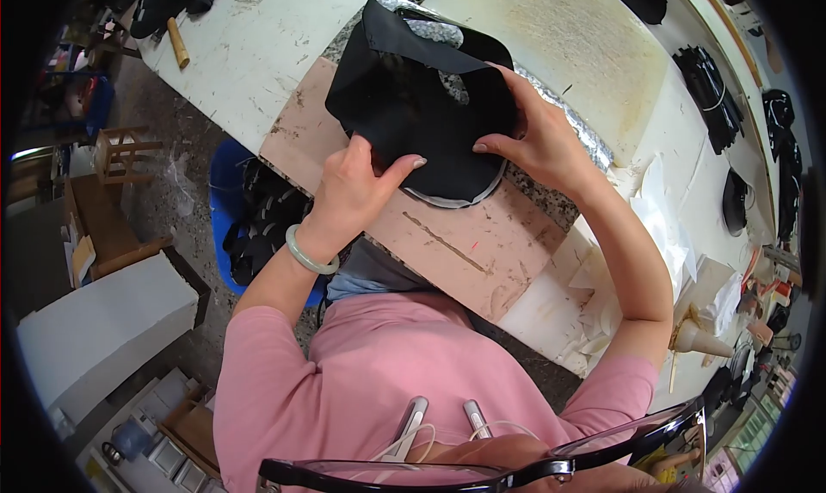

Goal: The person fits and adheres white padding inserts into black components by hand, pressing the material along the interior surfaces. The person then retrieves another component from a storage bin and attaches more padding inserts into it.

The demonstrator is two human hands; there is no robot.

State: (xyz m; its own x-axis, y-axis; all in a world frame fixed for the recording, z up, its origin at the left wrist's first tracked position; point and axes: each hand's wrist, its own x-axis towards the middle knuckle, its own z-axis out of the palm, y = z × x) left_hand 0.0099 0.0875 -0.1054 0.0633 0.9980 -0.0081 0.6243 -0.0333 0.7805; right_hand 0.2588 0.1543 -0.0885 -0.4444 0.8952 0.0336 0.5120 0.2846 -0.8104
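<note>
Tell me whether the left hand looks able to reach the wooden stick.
Probably yes, with a stretch: only pink board and white tabletop seem to separate the left hand from the wooden stick, though it's holding the black piece.

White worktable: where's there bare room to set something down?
Free: the white worktable between the wooden stick and the black fabric-like piece; the cream board beyond the right hand. Crowded: the table's right side, with crumpled white paper and a tied black bundle.

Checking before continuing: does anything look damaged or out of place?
The pink board under the black fabric bears a long gouge-like streak, longer than its other visible marks; crumpled white paper lies untidily on the right.
</note>
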